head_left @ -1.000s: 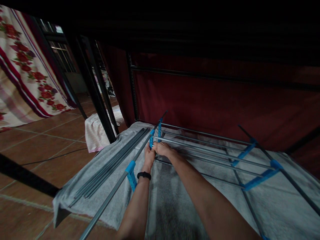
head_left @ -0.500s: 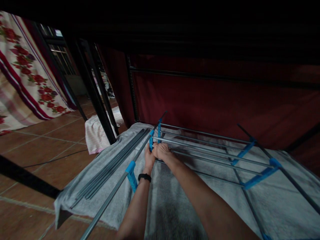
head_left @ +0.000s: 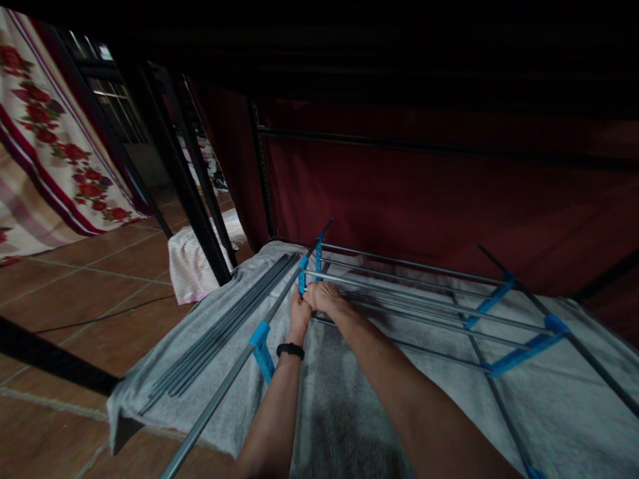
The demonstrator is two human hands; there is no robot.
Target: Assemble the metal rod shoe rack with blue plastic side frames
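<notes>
A rack frame of grey metal tubes [head_left: 419, 293] with blue plastic brackets [head_left: 529, 352] lies across a grey blanket. My right hand [head_left: 322, 295] is closed around the left end of one tube, just beside a blue bracket [head_left: 302, 276]. Below and left of it, my left hand [head_left: 299, 311] is closed at the lower part of that same bracket, a black band on its wrist. The fingertips of both hands are partly hidden. Nearer to me on the long left pole [head_left: 217, 406] sits another blue bracket [head_left: 262, 350], with no tube in it.
Several loose grey tubes [head_left: 224, 326] lie side by side on the blanket [head_left: 344, 412] at left. Dark metal posts [head_left: 187, 179] and a dark overhang surround the space. A red cloth [head_left: 424, 199] hangs behind. Floral fabric [head_left: 70, 153] hangs at far left above the tiled floor.
Both hands stay at the same bracket and tube end, with only a very slight shift. The view has tilted a little.
</notes>
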